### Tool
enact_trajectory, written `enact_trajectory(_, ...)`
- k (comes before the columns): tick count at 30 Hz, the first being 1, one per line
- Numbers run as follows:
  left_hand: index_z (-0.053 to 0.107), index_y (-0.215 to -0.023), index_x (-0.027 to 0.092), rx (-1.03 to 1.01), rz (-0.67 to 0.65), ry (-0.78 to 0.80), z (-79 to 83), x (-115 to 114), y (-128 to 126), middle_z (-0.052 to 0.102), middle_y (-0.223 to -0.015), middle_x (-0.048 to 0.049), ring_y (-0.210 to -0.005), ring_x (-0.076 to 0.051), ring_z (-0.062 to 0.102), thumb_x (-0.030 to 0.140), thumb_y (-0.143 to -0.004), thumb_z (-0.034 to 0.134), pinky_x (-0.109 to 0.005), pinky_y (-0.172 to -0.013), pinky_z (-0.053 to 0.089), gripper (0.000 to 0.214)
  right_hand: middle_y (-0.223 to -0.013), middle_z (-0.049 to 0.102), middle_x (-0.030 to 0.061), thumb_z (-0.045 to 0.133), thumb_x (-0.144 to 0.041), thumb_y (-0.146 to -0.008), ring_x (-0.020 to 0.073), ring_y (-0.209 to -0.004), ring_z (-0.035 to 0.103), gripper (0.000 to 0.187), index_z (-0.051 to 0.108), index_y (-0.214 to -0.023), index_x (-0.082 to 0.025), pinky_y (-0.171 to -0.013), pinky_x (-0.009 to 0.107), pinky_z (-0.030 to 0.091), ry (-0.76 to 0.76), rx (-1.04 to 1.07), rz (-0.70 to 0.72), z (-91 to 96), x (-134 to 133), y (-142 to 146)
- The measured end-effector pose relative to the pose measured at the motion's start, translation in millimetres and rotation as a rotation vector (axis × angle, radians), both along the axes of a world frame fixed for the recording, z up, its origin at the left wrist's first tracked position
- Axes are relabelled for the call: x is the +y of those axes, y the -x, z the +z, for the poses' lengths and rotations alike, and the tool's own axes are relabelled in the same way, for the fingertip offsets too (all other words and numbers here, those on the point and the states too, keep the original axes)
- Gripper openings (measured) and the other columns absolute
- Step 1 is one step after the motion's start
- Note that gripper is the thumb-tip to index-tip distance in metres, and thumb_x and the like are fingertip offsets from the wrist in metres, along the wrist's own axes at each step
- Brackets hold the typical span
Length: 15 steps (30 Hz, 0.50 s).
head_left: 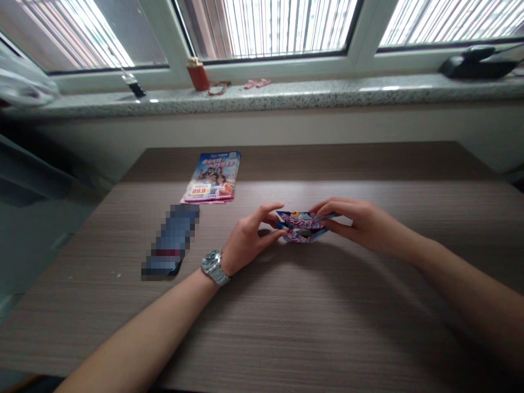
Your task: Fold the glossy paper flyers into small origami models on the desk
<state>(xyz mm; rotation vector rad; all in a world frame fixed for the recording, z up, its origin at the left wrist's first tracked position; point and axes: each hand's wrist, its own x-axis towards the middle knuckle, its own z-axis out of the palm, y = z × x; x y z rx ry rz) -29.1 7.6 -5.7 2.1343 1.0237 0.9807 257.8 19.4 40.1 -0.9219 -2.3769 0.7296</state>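
Note:
Between my hands, above the wooden table (262,327), is a colourful folded paper (302,222) with printed lettering in red, white and blue. Its folds stand apart, with a hollow in the middle facing me. My left hand (248,240), with a metal watch (215,267) on the wrist, grips the paper's left end between thumb and fingers. The right end is pinched by my right hand (354,218), thumb below and fingers above. Some of the paper's edges are hidden behind my fingertips.
Printed flyers (215,177) lie stacked beyond my left hand. Nearer and further left is a phone-like dark object (172,240), blurred by pixels. On the stone windowsill (319,94) are a red container (198,75), pink pieces (257,84) and a black object (477,64).

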Motion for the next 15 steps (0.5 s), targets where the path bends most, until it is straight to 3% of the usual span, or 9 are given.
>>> enact_trajectory(9, 0.062, -0.117, 0.019, 0.038, -0.021, -0.067, 5.4, 0.3, -1.0, 0.071, -0.106, -0.0052, -0.095, -0.015, 0.069, 0.021, -0.089, 0.072, -0.026, -0.084, 0.057, 0.031, -0.121, 0.072, 0.0085, 0.059, -0.025, -0.095, 0.0232, -0.108, 0.069, 0.011, 0.068, -0.103, -0.023, -0.093, 0.037, 0.055, 0.084, -0.007, 0.06, -3.9, 2.2, 2.3)
enact_trajectory(15, 0.064, -0.115, 0.018, 0.06, -0.038, -0.085, 3.7, 2.0, 0.6, 0.07, -0.104, -0.0058, -0.093, -0.016, 0.068, 0.023, -0.091, 0.07, -0.028, -0.084, 0.055, 0.025, -0.127, 0.07, 0.0079, 0.058, -0.026, -0.097, 0.0231, -0.113, 0.068, 0.013, 0.067, -0.106, -0.024, -0.097, 0.039, 0.055, 0.086, -0.017, 0.073, -5.1, -2.1, -0.9)
